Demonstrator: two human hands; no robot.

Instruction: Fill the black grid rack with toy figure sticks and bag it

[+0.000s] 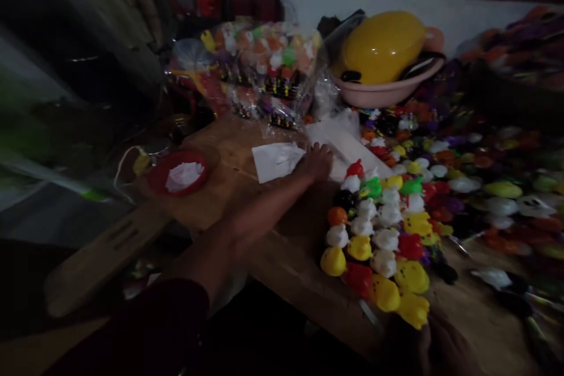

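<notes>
My left hand (319,161) reaches across the wooden table onto a stack of clear plastic bags (337,138), with its fingers apart and resting on the plastic. Beside it lies a white sheet of paper (277,161). Nearer to me, small toy figures with yellow, red, white, green, orange and black heads stand packed in rows, among them a yellow figure (385,294). At the front corner of these rows is my right hand (445,343), dark and partly cut off by the lower edge. Its fingers are too dim to make out.
Many loose toys (502,205) are heaped on the right. A filled clear bag of toys (273,70) stands at the back, near a pink basin (383,94) holding a yellow bowl (388,41). On the left sits a red dish (154,176) with white paper (185,176).
</notes>
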